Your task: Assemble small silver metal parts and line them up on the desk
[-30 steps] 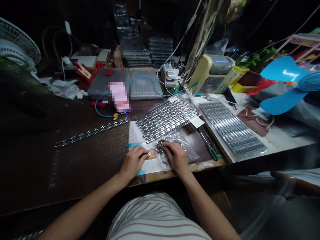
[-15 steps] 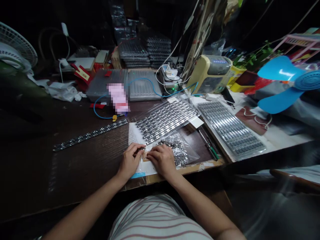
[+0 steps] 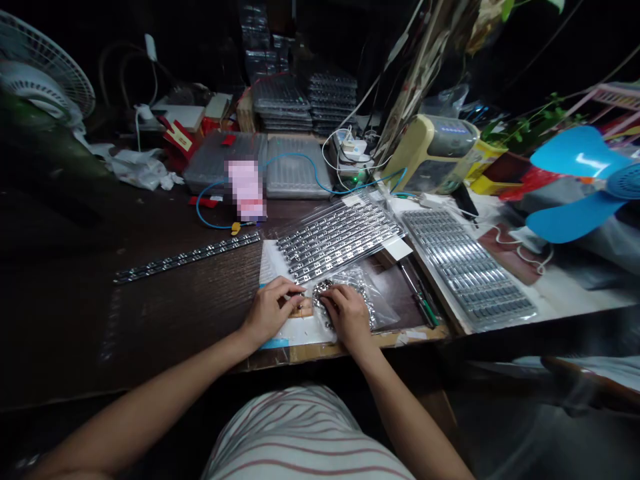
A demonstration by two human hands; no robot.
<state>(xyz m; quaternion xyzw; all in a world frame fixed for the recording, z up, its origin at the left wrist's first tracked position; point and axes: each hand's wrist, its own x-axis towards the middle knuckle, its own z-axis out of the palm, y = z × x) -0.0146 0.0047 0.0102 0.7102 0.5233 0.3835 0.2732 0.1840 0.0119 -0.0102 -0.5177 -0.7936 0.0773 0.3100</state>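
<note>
My left hand rests on a white sheet at the desk's near edge, its fingers curled over a small brownish piece with a metal part on it. My right hand lies just to the right, its fingertips pressed into a heap of small metal parts on a clear plastic bag. What the right fingers pinch is hidden. A clear tray of metal strips lies just beyond both hands.
A single long metal strip lies on the dark desk to the left. A second parts tray sits at right, with green-handled tools beside it. Stacked trays, cables, a power strip, a beige device and fans crowd the back.
My right hand moved right from the brownish piece back onto the heap of metal parts. My left hand stayed on the piece. The view shifted slightly.
</note>
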